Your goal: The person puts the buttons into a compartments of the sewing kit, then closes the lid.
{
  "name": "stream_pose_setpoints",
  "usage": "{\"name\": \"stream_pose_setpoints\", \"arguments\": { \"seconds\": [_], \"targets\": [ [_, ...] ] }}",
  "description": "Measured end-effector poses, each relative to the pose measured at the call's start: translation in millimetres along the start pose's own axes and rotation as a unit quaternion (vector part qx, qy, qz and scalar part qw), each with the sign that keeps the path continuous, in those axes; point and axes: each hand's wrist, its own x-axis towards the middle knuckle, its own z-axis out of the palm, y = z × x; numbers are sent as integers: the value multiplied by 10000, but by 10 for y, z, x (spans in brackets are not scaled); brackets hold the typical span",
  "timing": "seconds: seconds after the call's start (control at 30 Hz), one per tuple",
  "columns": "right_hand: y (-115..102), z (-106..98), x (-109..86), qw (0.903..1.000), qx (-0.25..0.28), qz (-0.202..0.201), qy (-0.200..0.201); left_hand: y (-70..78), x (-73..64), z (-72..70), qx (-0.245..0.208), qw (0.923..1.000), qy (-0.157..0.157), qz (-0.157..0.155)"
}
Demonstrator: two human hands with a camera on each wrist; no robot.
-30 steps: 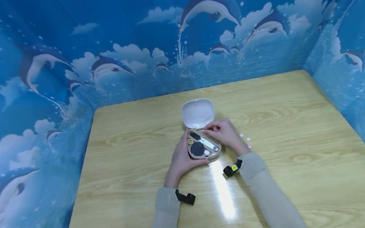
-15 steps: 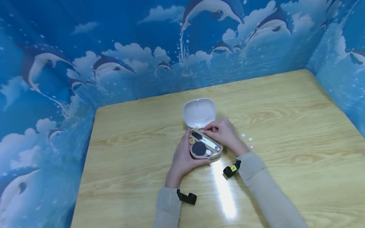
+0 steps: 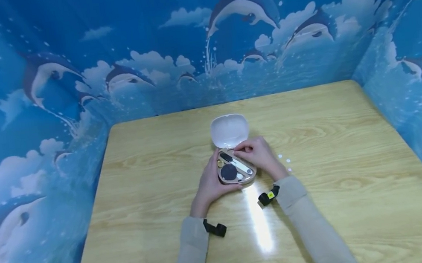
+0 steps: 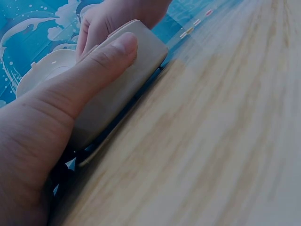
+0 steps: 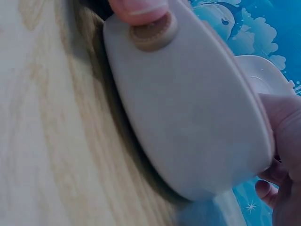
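A small hinged case point(image 3: 247, 179) stands on the table with its white lid point(image 3: 229, 130) raised at the back. My left hand point(image 3: 210, 181) grips the case around its left side, the thumb along its front wall. Inside lie a black round piece point(image 3: 228, 172), a long white tool point(image 3: 241, 166) with a dark end, a gold ring-like piece point(image 3: 220, 163) and a white disc point(image 3: 239, 176). My right hand point(image 3: 257, 152) is over the back right of the case, thumb and forefinger pinching a tiny pale piece, too small to identify.
Several small pale discs point(image 3: 288, 160) lie on the wooden table point(image 3: 354, 168) to the right, beside the right wrist. A blue dolphin-print curtain point(image 3: 171, 50) encloses the table's back and sides. Each wrist wears a black camera point(image 3: 217, 230).
The right fingertips shift very slightly over the case's back compartment. The left hand keeps its grip, and the case and table discs stay in place.
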Motion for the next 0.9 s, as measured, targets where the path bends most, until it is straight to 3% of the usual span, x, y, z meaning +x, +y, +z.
{"name": "stream_pose_setpoints", "arguments": {
  "seconds": [0.17, 0.4, 0.7, 0.9],
  "targets": [
    [-38, -65, -28, 9975, 596, 380, -7, 4, -6, -5, -19, 10000, 25, 16],
    [-116, -261, -84, 9894, 1285, 559, 389, 8, -8, 0, -18, 10000, 22, 9],
    [-301, -628, -222, 9838, 1545, 506, 759, -2, -5, -6, 41, 10000, 10, -25],
    [38, -775, -324, 9783, 1530, 1013, 964, 4, -11, -20, 99, 9999, 31, -32]
  ]
}}
